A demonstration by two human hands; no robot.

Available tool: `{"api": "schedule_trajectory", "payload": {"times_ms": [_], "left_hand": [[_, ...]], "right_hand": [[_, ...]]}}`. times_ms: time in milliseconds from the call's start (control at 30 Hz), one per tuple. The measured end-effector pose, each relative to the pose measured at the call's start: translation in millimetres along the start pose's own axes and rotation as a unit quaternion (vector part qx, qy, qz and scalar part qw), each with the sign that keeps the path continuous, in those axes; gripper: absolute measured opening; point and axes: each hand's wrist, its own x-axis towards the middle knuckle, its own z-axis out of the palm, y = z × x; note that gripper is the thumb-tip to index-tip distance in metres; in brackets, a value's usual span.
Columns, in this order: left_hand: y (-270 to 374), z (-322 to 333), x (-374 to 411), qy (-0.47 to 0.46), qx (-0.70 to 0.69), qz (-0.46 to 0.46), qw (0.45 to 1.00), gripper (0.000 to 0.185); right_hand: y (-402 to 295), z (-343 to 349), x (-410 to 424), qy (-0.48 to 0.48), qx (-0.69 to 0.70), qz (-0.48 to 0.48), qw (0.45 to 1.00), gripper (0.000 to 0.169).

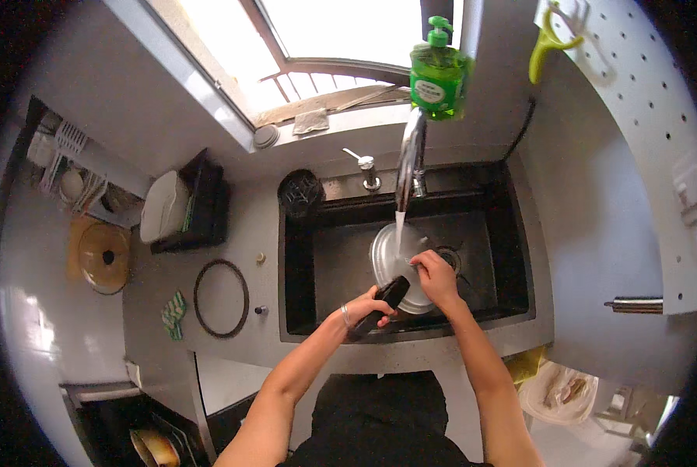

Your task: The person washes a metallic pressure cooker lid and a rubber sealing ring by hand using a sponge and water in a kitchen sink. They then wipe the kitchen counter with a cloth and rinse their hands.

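My left hand [369,309] is closed around the black handle [394,291] of a round metal pressure cooker lid [386,251], held tilted over the dark sink [342,262]. My right hand [438,277] is at the lid's middle, its thumb and fingertips pinched together by a small part; whether they grip it is too small to tell. Water runs from the chrome faucet [410,157] onto the lid. A black ring gasket [195,292] lies on the counter left of the sink, with a small dark-topped metal piece [261,310] between them.
A green soap bottle [440,79] stands above the faucet. A soap dispenser pump [369,172] and a black strainer [300,192] are at the sink's back edge. To the left are a green-striped cloth [174,315], a black dish holder [208,204] and a glass lid [104,258].
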Motion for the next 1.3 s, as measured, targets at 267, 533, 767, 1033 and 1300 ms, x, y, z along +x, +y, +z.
{"api": "schedule_trajectory", "payload": {"times_ms": [267, 533, 767, 1033, 1300], "left_hand": [[-26, -27, 32, -0.2, -0.382, -0.124, 0.894, 0.036], [-20, -44, 53, -0.297, -0.624, -0.156, 0.705, 0.027], [-6, -50, 62, -0.303, -0.648, -0.156, 0.681, 0.026], [-19, -41, 70, -0.297, -0.605, -0.164, 0.72, 0.021], [-32, -27, 57, -0.226, -0.46, -0.061, 0.856, 0.011]], "right_hand": [[-16, -22, -2, 0.025, 0.029, 0.074, 0.997, 0.015], [-42, -37, -12, 0.071, -0.002, 0.138, 0.988, 0.016], [-68, -30, -15, 0.097, -0.008, 0.147, 0.984, 0.015], [-67, -30, -10, 0.067, -0.007, 0.176, 0.982, 0.014], [-61, 8, 9, -0.071, -0.017, 0.092, 0.993, 0.014]]}}
